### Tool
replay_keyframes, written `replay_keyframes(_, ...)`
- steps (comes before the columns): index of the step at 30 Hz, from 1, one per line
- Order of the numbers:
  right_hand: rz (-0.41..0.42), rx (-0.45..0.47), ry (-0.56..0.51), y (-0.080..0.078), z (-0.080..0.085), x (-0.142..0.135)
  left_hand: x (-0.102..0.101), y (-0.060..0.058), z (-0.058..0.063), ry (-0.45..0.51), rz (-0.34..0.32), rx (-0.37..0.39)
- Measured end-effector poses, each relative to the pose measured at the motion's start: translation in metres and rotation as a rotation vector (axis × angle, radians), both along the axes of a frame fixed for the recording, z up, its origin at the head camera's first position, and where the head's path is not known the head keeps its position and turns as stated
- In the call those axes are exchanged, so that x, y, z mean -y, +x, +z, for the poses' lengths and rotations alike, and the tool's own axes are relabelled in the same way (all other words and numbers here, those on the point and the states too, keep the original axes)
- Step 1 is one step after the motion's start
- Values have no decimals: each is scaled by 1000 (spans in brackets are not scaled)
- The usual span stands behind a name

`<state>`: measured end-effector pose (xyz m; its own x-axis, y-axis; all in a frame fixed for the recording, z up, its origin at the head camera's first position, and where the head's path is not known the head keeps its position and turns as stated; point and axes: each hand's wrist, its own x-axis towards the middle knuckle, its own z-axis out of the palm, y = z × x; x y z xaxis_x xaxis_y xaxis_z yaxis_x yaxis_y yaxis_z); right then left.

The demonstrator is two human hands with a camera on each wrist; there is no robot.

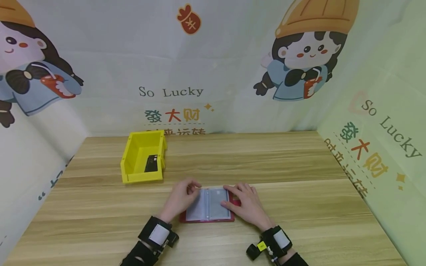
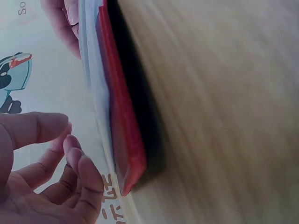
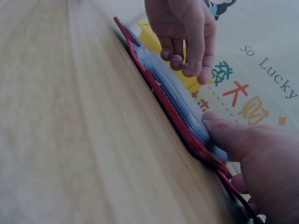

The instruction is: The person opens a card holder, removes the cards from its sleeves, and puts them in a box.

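Note:
A red card holder (image 1: 208, 221) lies open on the table, its clear plastic sleeves (image 1: 219, 207) showing on both sides. Over the upper left part of it, my left hand (image 1: 183, 195) hovers with loosely bent fingers. Its thumb and fingertips come close together in the left wrist view, with nothing visible between them. My right hand (image 1: 247, 205) grips the holder's right side. In the right wrist view the right thumb (image 3: 219, 123) presses on the stacked sleeves, while the other fingers are at the red cover's edge, partly hidden.
Behind and to the left stands a yellow bin (image 1: 125, 176) with a dark card (image 1: 151, 163) inside. The wooden table (image 1: 283, 159) ends at a printed cloth backdrop (image 1: 233, 74), which also runs along the sides. A red strap (image 3: 233, 193) sticks out from the holder's right edge.

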<state>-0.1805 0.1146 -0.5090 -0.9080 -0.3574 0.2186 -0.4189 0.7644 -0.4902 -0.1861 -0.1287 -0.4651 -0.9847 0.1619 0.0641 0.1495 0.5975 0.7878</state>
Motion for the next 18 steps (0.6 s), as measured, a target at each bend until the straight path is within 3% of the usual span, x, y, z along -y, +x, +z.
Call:
replay_keyframes(7, 3, -5, -11, 1, 0, 1, 1, 5, -2, -75, -18, 44)
replay_keyframes(14, 3, 7, -14, 0, -2, 1, 4, 3, -2, -97, -40, 186)
replay_keyframes(18, 3, 6, -14, 1, -2, 1, 4, 2, -4, -107, -46, 197)
